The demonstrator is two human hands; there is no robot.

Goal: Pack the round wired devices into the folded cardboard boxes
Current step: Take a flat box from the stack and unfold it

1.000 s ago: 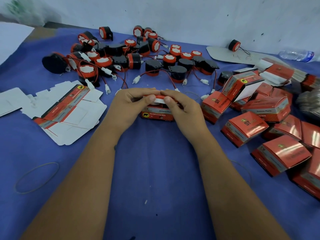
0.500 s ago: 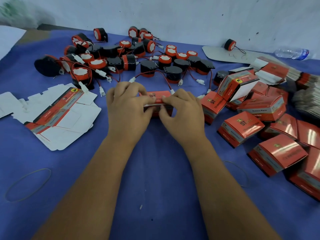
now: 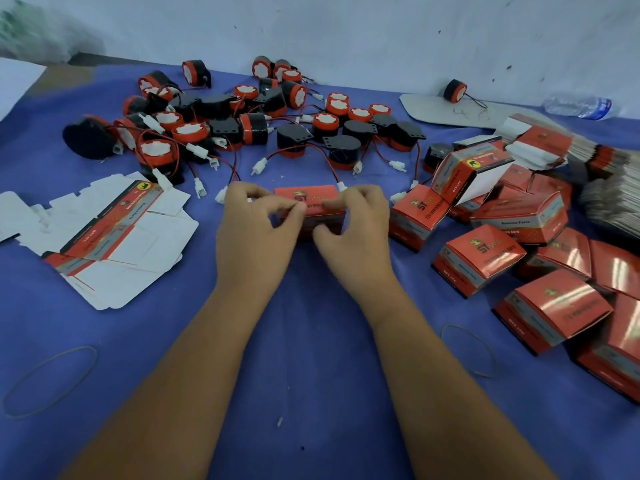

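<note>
A red box (image 3: 310,206) is pinched by the left hand (image 3: 258,230) and right hand (image 3: 356,233), just before the devices (image 3: 242,123).

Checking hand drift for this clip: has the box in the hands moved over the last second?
Yes. The box has shifted away from the person, toward the white connector on the wire behind it, whose tip it now meets.
</note>
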